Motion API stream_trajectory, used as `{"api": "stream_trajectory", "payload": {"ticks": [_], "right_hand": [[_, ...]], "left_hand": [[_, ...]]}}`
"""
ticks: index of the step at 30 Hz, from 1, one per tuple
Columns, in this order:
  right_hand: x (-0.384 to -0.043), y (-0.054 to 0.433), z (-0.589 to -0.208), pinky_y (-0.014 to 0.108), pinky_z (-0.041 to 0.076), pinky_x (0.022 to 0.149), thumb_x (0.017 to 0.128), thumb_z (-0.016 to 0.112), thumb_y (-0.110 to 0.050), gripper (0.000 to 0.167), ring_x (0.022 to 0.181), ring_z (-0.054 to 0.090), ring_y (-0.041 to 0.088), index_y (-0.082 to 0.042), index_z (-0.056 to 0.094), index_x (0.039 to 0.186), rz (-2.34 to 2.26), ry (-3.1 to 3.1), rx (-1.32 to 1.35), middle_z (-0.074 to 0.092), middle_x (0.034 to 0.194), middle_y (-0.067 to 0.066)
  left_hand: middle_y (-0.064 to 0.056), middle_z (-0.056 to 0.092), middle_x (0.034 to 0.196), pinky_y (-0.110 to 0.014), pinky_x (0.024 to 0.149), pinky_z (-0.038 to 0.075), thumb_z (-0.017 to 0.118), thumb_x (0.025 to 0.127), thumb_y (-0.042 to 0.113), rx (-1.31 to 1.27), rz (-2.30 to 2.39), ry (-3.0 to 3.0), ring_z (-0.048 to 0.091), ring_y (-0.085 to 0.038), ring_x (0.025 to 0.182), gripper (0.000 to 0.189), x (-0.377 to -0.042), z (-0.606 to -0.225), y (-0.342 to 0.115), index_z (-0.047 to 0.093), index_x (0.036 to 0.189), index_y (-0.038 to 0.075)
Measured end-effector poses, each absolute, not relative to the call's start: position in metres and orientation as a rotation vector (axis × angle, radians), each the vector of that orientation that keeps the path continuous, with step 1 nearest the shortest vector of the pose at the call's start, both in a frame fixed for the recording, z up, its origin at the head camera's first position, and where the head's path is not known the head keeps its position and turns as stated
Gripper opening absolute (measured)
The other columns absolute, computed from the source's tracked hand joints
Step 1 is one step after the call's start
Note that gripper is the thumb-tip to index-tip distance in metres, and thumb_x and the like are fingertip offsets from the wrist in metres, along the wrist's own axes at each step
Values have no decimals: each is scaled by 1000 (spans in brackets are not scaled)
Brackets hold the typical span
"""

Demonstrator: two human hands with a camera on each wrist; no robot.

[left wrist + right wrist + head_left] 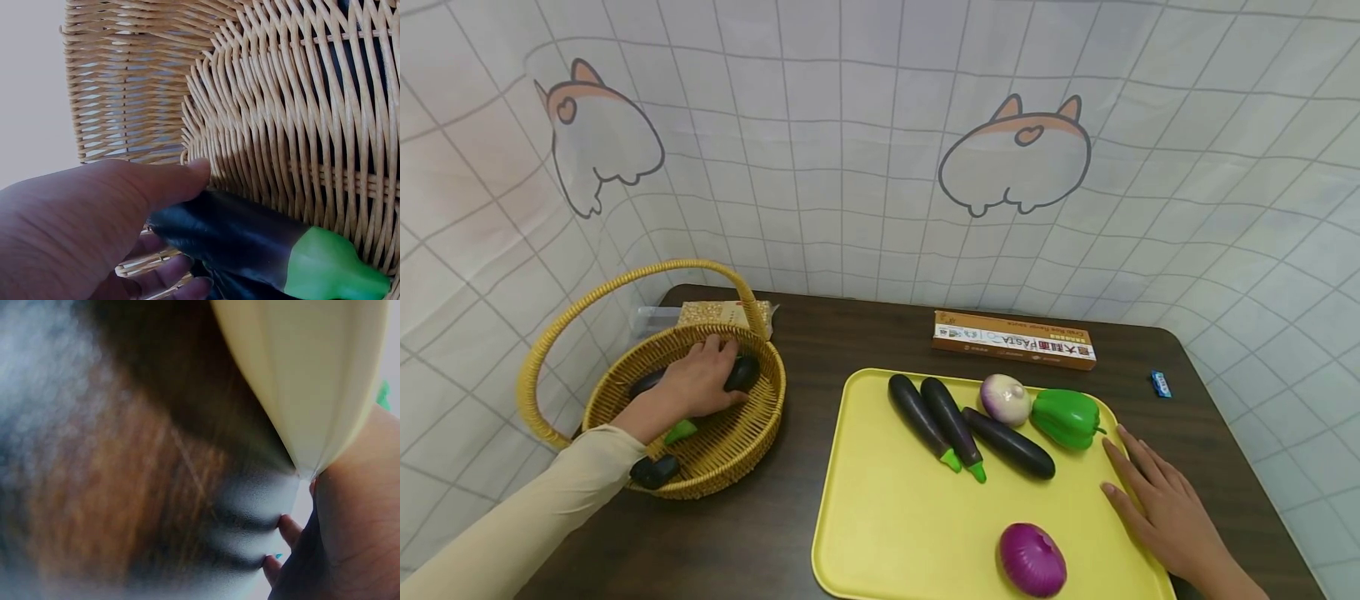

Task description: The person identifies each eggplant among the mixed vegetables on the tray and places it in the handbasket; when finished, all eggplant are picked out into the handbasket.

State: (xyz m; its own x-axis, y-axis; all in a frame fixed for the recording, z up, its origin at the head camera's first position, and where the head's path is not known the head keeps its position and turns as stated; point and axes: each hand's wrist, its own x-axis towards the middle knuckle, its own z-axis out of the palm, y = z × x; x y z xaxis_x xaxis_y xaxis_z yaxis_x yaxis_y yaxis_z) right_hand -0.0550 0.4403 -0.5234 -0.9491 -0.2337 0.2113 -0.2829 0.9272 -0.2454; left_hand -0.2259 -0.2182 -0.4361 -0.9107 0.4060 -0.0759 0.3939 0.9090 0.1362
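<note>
My left hand (700,379) is inside the yellow wicker basket (722,479), its thumb and fingers around a dark eggplant (219,228) with a green stem end. Another dark eggplant (646,382) lies beside it, partly hidden by the hand. My right hand (1165,504) rests with fingers spread on the right edge of the yellow tray (887,517), near a green bell pepper (1066,418). On the tray lie two green-stemmed eggplants (917,417), a third dark eggplant (1011,444), a white-and-purple round vegetable (1004,400) and a purple onion (1032,560).
Behind the tray lies a long pasta box (1013,340). A small blue packet (1161,384) is at the right of the dark table (820,333). A bag of grains (718,312) stands behind the basket, whose tall handle (602,292) arches up at the left.
</note>
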Motion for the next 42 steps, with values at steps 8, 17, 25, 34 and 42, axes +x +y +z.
{"api": "stream_trajectory", "payload": {"ticks": [8, 17, 25, 34, 42], "right_hand": [[-55, 442, -523, 68, 10, 120, 110, 59, -29, 64, 149, 28, 52, -18, 33, 167, 410, -2914, 390, 17, 175, 8], [-56, 442, -523, 70, 13, 118, 110, 59, -30, 64, 148, 28, 54, -19, 33, 168, 420, -2920, 383, 16, 175, 8], [-56, 441, -522, 70, 11, 118, 110, 59, -29, 64, 149, 27, 52, -19, 33, 168, 418, -2916, 383, 17, 175, 8], [-55, 441, -522, 70, 11, 118, 110, 58, -31, 64, 148, 28, 53, -19, 32, 168, 413, -2931, 370, 16, 175, 9], [-56, 442, -525, 72, 14, 116, 110, 58, -32, 64, 148, 28, 54, -20, 33, 168, 417, -2936, 365, 16, 175, 8]], "left_hand": [[-40, 43, 137, -62, 74, 53, 91, 85, 35, 627, 230, 2951, 53, -53, 110, 93, -223, -433, -224, 43, 149, -12], [-40, 45, 136, -62, 75, 54, 90, 86, 34, 650, 184, 2936, 55, -55, 112, 92, -225, -437, -223, 43, 150, -12], [-37, 47, 133, -60, 74, 53, 90, 87, 37, 653, 240, 2939, 55, -52, 109, 88, -223, -431, -224, 45, 148, -9], [-30, 53, 127, -57, 72, 54, 86, 91, 35, 679, 323, 3042, 58, -44, 105, 68, -213, -407, -214, 55, 138, -4], [-21, 56, 124, -54, 78, 55, 82, 96, 28, 876, 382, 3077, 58, -41, 107, 53, -193, -390, -185, 61, 135, 0]]}}
